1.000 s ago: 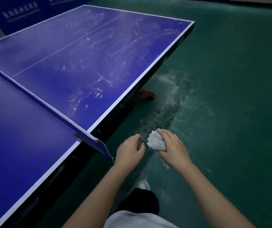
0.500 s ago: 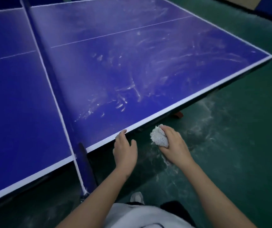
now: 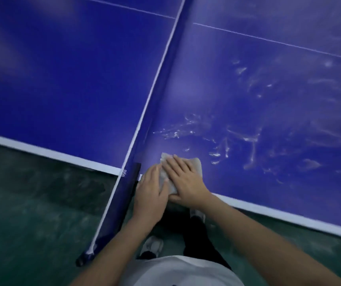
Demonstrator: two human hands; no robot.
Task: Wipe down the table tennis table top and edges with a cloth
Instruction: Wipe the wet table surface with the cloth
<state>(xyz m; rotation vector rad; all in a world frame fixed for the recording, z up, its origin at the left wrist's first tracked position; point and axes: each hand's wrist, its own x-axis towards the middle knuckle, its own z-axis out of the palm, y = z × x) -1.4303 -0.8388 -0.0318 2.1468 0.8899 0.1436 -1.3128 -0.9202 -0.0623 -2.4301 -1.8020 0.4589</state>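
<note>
A blue table tennis table point(image 3: 268, 83) fills the upper view, its right half streaked with white smears. A pale cloth point(image 3: 196, 163) lies flat on the table's near edge, just right of the net. My right hand point(image 3: 184, 176) presses on the cloth with straight fingers. My left hand point(image 3: 151, 193) rests beside it, fingers flat on the cloth's left part at the white edge line. Much of the cloth is hidden under both hands.
The blue net point(image 3: 155, 96) with a white top band runs from the far side to a post point(image 3: 111, 213) overhanging the near edge at my left. Green floor point(image 3: 31, 203) lies below. My shoes and dark trousers stand under the table edge.
The view swung over the table. My right hand brought the bunched cloth up from beside the table and spread it flat on the top; my left hand joined it on the cloth.
</note>
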